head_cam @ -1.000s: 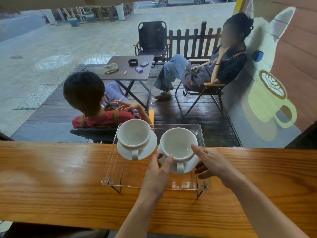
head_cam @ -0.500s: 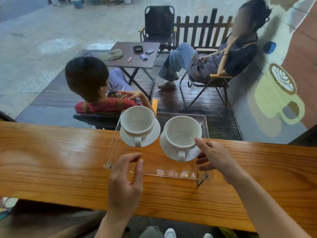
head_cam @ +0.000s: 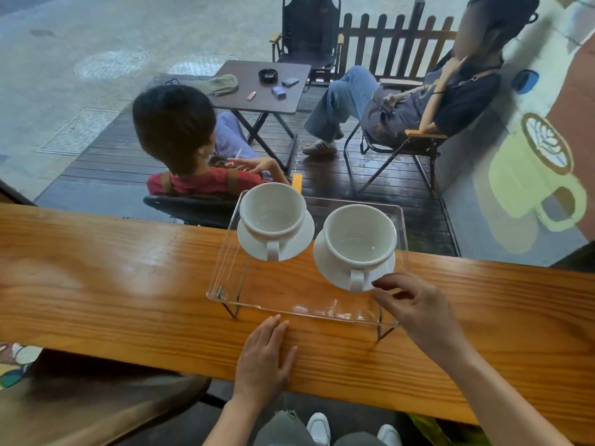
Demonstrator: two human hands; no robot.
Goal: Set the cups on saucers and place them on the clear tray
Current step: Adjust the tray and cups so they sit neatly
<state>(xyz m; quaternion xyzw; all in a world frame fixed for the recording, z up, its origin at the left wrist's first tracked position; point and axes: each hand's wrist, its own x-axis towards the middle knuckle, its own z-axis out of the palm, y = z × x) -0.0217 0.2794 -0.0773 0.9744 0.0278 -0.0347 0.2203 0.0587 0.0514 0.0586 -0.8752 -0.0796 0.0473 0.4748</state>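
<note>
While the left hand (head_cam: 264, 355) lies flat, fingers extended, on the surface (head_cam: 128, 284), the right hand (head_cam: 415, 309) fingers (head_cam: 384, 281) hover loosely spread, empty, at the 5 o'clock edge of the near saucer (head_cam: 325, 265).

Left hand (head_cam: 264, 355) flat, palm down, fingers together. Right hand (head_cam: 418, 304) raised, fingers loosely curled, holding nothing.

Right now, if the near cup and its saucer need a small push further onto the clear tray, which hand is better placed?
Probably the right hand: its fingertips hover by the near saucer under the near cup, on the clear tray. The left hand lies flat on the wooden counter.
</note>
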